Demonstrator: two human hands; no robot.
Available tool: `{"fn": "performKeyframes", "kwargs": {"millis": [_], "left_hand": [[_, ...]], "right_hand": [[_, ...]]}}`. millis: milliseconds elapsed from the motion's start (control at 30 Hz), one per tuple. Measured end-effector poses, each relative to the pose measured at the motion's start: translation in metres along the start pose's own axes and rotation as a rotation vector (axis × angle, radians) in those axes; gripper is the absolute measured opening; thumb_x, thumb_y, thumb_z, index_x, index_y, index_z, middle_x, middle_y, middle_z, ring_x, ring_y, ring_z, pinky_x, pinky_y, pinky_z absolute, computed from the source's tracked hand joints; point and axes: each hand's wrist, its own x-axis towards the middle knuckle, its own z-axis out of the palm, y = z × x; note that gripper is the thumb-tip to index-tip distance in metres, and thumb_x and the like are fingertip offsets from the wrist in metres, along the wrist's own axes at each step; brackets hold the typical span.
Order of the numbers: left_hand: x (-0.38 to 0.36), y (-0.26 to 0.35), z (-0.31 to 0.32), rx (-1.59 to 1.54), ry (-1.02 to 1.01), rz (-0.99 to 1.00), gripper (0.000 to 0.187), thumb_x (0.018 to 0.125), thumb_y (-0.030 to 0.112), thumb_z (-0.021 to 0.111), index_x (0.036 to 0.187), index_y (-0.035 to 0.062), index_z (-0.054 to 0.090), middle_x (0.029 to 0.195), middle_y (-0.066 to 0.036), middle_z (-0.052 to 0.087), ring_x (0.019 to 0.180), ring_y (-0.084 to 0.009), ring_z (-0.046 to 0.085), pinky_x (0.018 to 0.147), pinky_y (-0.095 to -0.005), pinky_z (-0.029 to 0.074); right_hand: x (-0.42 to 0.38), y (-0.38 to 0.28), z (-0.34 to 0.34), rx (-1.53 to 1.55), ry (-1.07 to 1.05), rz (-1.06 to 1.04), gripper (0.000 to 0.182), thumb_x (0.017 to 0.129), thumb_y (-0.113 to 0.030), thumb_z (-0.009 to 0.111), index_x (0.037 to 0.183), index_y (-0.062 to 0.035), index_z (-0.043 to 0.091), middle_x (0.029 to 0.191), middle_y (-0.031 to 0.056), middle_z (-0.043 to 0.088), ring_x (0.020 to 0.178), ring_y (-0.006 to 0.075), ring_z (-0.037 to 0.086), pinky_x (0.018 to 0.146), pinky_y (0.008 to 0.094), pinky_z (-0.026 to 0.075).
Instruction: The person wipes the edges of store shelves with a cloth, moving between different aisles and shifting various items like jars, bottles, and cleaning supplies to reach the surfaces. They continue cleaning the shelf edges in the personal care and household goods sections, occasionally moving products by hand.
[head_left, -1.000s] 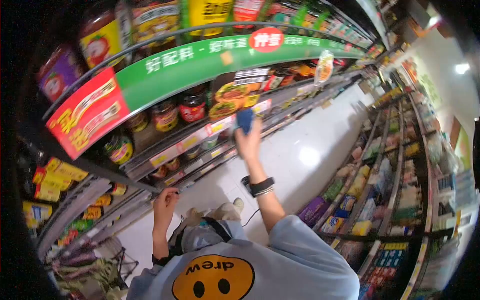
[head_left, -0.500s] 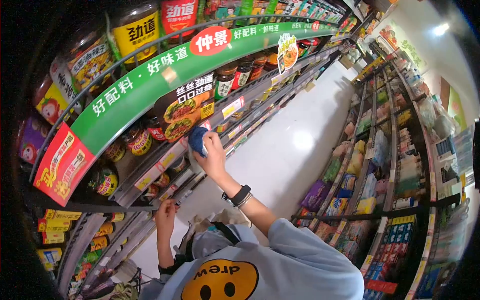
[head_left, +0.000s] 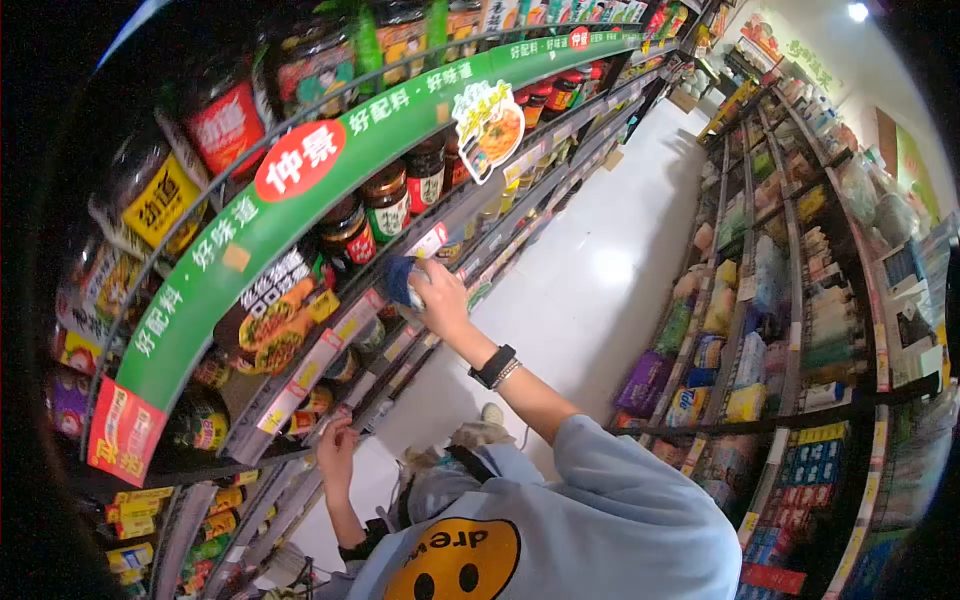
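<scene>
Head view: what differs from half a second back?

– Right hand [head_left: 440, 297], gripping a blue cloth [head_left: 403, 281], has shifted. Cloth was then just beside the food card [head_left: 280, 318], the one picturing filled wraps. Now a gap shows between the two; cloth sits to the right of the card, at the shelf edge [head_left: 352, 322]. Whether it presses on the edge, can't tell: that side is hidden.

Sure it isn't only the camera?

– Camera has swung too, so I go by the food card. Measured from it, the cloth has gone farther out along the edge.

What does that amount to for the work in hand?

– My reading: a different stretch of shelf edge now lies at the cloth, farther from the card. A jar with a green label [head_left: 387, 213] stands up and to the right of the card; the noodle sign [head_left: 490, 130] lies farther off the same way. Green banner [head_left: 360, 137] runs above the card.

And the other hand?

– Left hand [head_left: 337, 445] is below the food card and slightly right of it, near a lower shelf [head_left: 402, 345]. Fingers loosely curled. Whether they touch or hold anything, can't tell from this angle.
</scene>
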Motion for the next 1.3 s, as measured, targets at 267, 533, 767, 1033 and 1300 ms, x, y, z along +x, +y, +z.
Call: {"fn": "performKeyframes", "kwargs": {"millis": [267, 533, 767, 1033, 1300], "left_hand": [[0.008, 0.023, 0.050, -0.032, 0.050, 0.034, 0.019, 0.085, 0.003, 0.051, 0.103, 0.0017, 0.059, 0.078, -0.005, 0.061, 0.068, -0.0099, 0.056, 0.063, -0.0220, 0.044], [0.012, 0.039, 0.117, -0.001, -0.014, 0.038, 0.017, 0.085, 0.003, 0.052, 0.101, 0.0033, 0.058, 0.078, -0.006, 0.062, 0.069, -0.0116, 0.058, 0.064, -0.0237, 0.047], [0.015, 0.086, 0.163, 0.045, -0.073, -0.038, 0.020, 0.087, 0.006, 0.051, 0.104, 0.0012, 0.058, 0.080, -0.008, 0.064, 0.072, -0.0126, 0.060, 0.067, -0.0239, 0.048], [0.005, 0.097, 0.180, 0.017, -0.045, 0.014, 0.018, 0.091, 0.009, 0.046, 0.103, 0.0015, 0.058, 0.079, -0.005, 0.063, 0.068, -0.0099, 0.057, 0.061, -0.0233, 0.046], [0.026, 0.077, 0.180, 0.043, -0.080, -0.032, 0.018, 0.090, 0.007, 0.047, 0.105, 0.0018, 0.057, 0.078, -0.005, 0.063, 0.070, -0.0114, 0.059, 0.066, -0.0248, 0.048]], "right_hand": [[0.020, 0.070, -0.021, 0.012, -0.026, -0.102, 0.037, 0.057, -0.003, 0.062, 0.093, -0.0103, 0.059, 0.108, 0.0111, 0.054, 0.088, 0.0289, 0.055, 0.070, 0.0394, 0.048], [0.039, 0.135, -0.036, 0.043, -0.034, -0.259, 0.030, 0.064, -0.007, 0.061, 0.092, -0.0129, 0.058, 0.099, 0.0078, 0.052, 0.084, 0.0244, 0.056, 0.064, 0.0352, 0.048], [0.042, 0.150, -0.034, 0.064, -0.025, -0.282, 0.026, 0.065, -0.007, 0.059, 0.090, -0.0138, 0.057, 0.098, 0.0062, 0.053, 0.083, 0.0222, 0.056, 0.062, 0.0348, 0.048], [0.046, 0.170, -0.044, 0.044, 0.000, -0.267, 0.026, 0.065, -0.008, 0.060, 0.090, -0.0135, 0.057, 0.099, 0.0051, 0.053, 0.086, 0.0218, 0.055, 0.063, 0.0333, 0.048], [0.046, 0.172, -0.044, 0.078, 0.013, -0.246, 0.025, 0.067, -0.011, 0.060, 0.092, -0.0131, 0.056, 0.101, 0.0058, 0.053, 0.087, 0.0223, 0.054, 0.066, 0.0340, 0.049]]}}
